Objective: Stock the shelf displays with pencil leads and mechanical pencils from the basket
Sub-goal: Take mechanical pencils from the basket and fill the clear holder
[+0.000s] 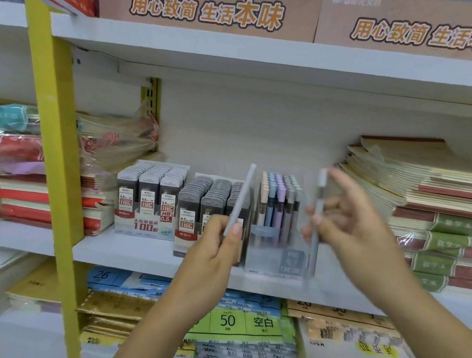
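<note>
The left hand [215,249] pinches a grey pencil [241,198], the blurred right hand [353,227] grips a second pencil [316,221]; a hasty push at the crowded display [275,258] could miss a slot.

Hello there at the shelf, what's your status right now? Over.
Left hand pinching grey pencil. Right hand holding second pencil, blurred. Clear pencil stand straight ahead, nothing in the way.

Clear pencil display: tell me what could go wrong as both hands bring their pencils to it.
1. The right hand is motion-blurred; the second pencil it holds could knock the clear display, which stands near the front of the shelf.
2. The left hand pinches the grey pencil only at its lower end, so it may slip.
</note>
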### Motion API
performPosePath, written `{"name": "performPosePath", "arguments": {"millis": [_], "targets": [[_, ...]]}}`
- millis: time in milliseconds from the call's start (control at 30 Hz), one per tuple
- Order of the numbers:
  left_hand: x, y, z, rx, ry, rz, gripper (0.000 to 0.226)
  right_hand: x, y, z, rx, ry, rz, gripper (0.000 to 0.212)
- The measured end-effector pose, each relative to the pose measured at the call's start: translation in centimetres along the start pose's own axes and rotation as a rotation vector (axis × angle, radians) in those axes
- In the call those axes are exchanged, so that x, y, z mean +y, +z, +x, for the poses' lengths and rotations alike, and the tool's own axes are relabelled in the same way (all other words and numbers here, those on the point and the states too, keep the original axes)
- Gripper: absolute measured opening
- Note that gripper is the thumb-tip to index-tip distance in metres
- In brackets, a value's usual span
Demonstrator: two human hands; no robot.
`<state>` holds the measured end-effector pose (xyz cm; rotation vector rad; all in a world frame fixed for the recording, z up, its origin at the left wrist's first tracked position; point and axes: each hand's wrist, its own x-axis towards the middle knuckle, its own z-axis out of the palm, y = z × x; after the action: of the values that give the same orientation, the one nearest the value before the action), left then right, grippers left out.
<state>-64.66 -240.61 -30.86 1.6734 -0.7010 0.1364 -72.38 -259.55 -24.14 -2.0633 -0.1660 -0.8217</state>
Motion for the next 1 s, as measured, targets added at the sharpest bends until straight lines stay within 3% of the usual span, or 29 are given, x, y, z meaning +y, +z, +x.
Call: {"name": "performPosePath", "arguments": {"millis": [133, 267, 433, 700, 1000], "targets": [[-0.5, 0.1, 0.2, 0.009, -0.005, 0.049, 0.027, -0.6, -1.4, 3.1, 0.165, -0.16, 0.135, 0.066], [-0.7, 0.2, 0.3, 0.023, 0.009, 0.058, 0.023, 0.6, -0.5, 4.1, 0.188, -0.241, -0.025, 0.06], [-1.0, 0.0, 0.4, 0.058, -0.032, 0.029, 0.018, 3.0, 0.6, 3.6, 0.135, -0.233, -0.237, 0.063], [-1.1, -0.2, 0.2, 0.043, -0.061, 0.044, 0.018, 4.1, 1.1, 3.1, 0.093, -0.254, -0.297, 0.068], [-0.6, -0.3, 0.0, -0.016, -0.082, 0.01, 0.023, 4.2, 1.3, 3.7, 0.108, -0.244, -0.393, 0.056]]}}
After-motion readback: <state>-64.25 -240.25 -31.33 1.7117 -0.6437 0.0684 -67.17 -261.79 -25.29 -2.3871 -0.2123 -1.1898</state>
